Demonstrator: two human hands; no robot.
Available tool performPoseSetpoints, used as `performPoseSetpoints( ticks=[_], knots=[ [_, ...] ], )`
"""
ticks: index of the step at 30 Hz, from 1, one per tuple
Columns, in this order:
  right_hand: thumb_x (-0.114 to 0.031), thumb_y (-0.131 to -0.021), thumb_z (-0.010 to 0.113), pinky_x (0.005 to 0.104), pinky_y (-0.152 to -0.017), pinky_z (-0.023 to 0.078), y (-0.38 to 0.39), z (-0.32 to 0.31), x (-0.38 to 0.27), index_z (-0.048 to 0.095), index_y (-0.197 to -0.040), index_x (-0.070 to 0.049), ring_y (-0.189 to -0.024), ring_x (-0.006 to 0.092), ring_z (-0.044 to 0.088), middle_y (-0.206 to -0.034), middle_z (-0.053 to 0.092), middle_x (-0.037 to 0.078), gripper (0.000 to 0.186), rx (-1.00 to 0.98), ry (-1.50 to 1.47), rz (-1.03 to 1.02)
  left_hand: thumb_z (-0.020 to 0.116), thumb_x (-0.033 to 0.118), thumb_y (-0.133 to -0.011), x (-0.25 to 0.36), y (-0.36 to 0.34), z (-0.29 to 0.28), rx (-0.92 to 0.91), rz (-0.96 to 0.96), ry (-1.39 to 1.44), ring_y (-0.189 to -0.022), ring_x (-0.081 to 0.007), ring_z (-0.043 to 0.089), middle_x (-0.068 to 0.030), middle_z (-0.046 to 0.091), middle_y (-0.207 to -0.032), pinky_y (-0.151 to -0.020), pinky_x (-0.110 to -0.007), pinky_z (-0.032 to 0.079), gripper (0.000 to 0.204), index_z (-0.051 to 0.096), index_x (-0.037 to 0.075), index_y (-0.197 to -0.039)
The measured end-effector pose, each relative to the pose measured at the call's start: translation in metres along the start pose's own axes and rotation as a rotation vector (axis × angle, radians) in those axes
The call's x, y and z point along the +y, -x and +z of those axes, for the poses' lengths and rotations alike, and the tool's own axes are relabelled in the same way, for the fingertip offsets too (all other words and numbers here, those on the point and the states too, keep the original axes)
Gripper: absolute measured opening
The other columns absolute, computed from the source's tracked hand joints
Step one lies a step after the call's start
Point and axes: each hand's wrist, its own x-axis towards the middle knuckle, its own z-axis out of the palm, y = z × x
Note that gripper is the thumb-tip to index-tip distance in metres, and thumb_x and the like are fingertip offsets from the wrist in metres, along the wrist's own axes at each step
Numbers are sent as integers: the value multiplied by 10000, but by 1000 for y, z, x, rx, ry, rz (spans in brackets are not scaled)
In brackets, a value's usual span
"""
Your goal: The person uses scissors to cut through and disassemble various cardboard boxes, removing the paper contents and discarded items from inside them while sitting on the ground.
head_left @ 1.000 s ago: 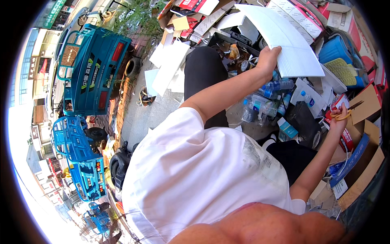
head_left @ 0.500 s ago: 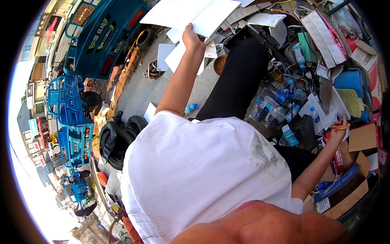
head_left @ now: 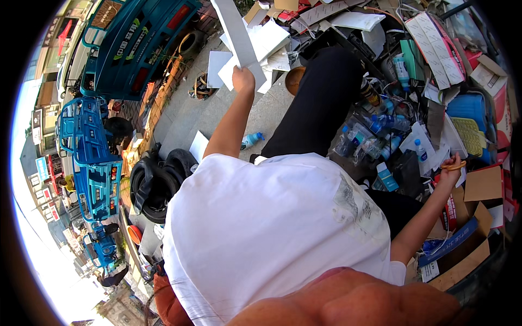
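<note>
My left hand (head_left: 243, 80), arm stretched forward, grips the lower end of a white cardboard sheet (head_left: 238, 35). It shows as a long narrow pale strip, tilted, its top cut off by the picture's upper edge. Behind it, more white sheets (head_left: 270, 41) lie in a loose heap on the pavement. Out to the right, my right hand (head_left: 450, 169) is closed around the orange loop handles of what look like scissors (head_left: 454, 166); the blades cannot be made out. That hand hovers beside an open cardboard box (head_left: 484, 183).
Plastic bottles (head_left: 359, 136) and mixed scrap lie right of my knee. A brown bowl (head_left: 294, 80) sits on the pavement by my leg. Black tyres (head_left: 155, 187) lie to the left, a blue bottle (head_left: 251, 140) nearer. Blue cargo vehicles (head_left: 98, 152) stand farther left.
The white cardboard sheet has swung from broad and flat to a narrow strip as my left hand moved left and down. My right hand has barely moved.
</note>
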Motion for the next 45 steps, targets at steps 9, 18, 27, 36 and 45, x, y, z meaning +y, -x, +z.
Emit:
performPoseSetpoints(
  ticks=[9, 18, 27, 36, 45],
  knots=[
    [-268, -865, 766, 209, -451, 399, 12, 1, 1, 561, -792, -134, -517, 68, 508, -641, 522, -51, 256, 52, 111, -57, 519, 130, -937, -78, -4, -49, 178, 176, -483, -1263, -299, 484, -47, 585, -1374, -1039, -477, 364, 446, 568, 215, -1371],
    [-318, -877, 755, 226, -493, 436, 37, 11, -3, 577, -857, -119, -538, 67, 485, -707, 524, -42, 267, 66, 0, -154, 613, 191, -804, -82, -7, -12, -255, 38, -645, -1467, -358, 264, -116, 286, -1605, -1185, -500, 230, 715, 409, 148, -1488],
    [-323, -851, 766, 236, -419, 389, 82, 49, -19, 572, -789, -94, -458, 82, 473, -648, 531, -10, 307, 101, -22, -278, 632, 114, -913, 168, -6, 44, -516, 623, 400, -1162, -273, 599, -219, 547, -1377, -999, -344, 459, 587, 429, -77, -1430],
    [-240, -856, 764, 219, -471, 388, 103, -1, -45, 626, -930, -43, -604, 66, 511, -816, 629, 18, 252, 268, 23, -440, 584, 127, -970, 334, 151, 51, -1082, 705, 638, -1112, -245, 642, -141, 469, -1469, -903, -342, 537, 533, 417, 10, -1462],
    [-225, -821, 685, 517, -717, 512, 146, -241, -157, 536, -940, -41, -801, 423, 629, -877, 635, 203, 265, 1161, 1285, -1016, 562, 176, -988, 326, 126, 95, -1135, 534, 487, -1018, -229, 694, -108, 636, -1287, -808, -309, 547, 409, 539, 15, -1364]
  ],
)
